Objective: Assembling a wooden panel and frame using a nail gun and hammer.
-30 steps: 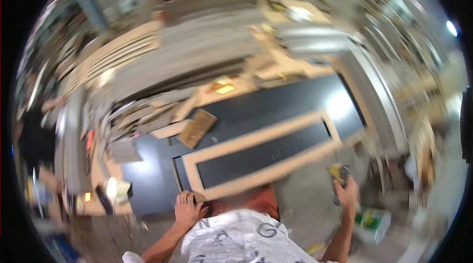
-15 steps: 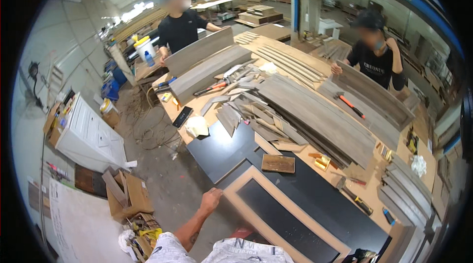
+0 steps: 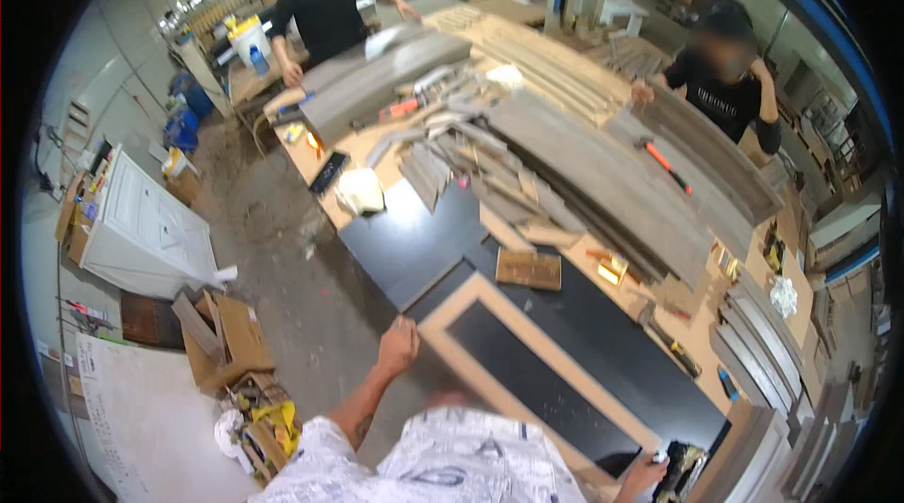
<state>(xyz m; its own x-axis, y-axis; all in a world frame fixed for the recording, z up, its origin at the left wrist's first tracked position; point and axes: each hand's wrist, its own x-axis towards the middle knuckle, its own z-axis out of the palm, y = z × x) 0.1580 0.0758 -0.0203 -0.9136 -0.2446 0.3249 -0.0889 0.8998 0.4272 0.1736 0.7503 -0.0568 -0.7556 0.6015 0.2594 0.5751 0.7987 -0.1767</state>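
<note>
A panel with a tan wooden frame [image 3: 557, 352] and a dark centre lies over a black board [image 3: 414, 244] on the workbench. At the frame's left corner, my left hand [image 3: 398, 346] is closed, its curled fingers against the edge. My right hand [image 3: 642, 476] is at the panel's near right end with its fingers bent. Beside it sits a dark, shiny object [image 3: 686, 467] whose kind I cannot make out. What the right fingers hold is partly hidden. A small brown wooden block [image 3: 529, 270] rests on the black board beyond the frame.
Grey wood boards [image 3: 603, 183] and offcuts [image 3: 480, 159] cover the bench's middle. A hammer [image 3: 670, 343] and an orange-handled hammer [image 3: 667, 167] lie right. Two co-workers [image 3: 325, 8] [image 3: 720, 89] stand across the bench. A cardboard box [image 3: 226, 338] stands on the floor, left.
My view has shifted, and my right hand has come into sight at the lower right. My left hand stays by the frame's corner. The far-left co-worker's raised board has been lowered.
</note>
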